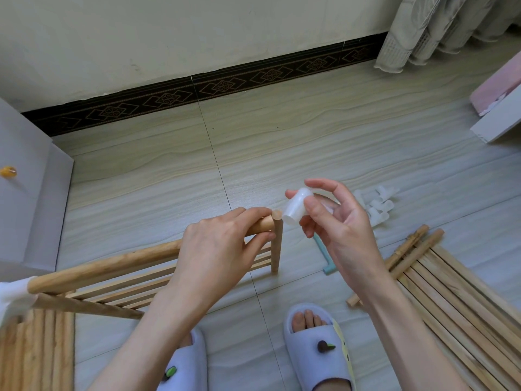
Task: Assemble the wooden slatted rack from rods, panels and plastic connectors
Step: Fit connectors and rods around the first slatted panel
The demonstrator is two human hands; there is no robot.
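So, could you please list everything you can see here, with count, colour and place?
plastic connector: one, translucent white, held at the rod end
wooden rod: one, light wood, along the top of the panel at left
slatted panel: one, light wood, standing on edge under the rod
spare connectors: a small heap, translucent white, on the floor at right
loose rods and slats: several, light wood, on the floor at lower right
small tool: one, pale teal, on the floor by the right wrist
slippers: two, pale lilac, bottom centre
left hand: grip round the rod near its end
right hand: pinches the connector
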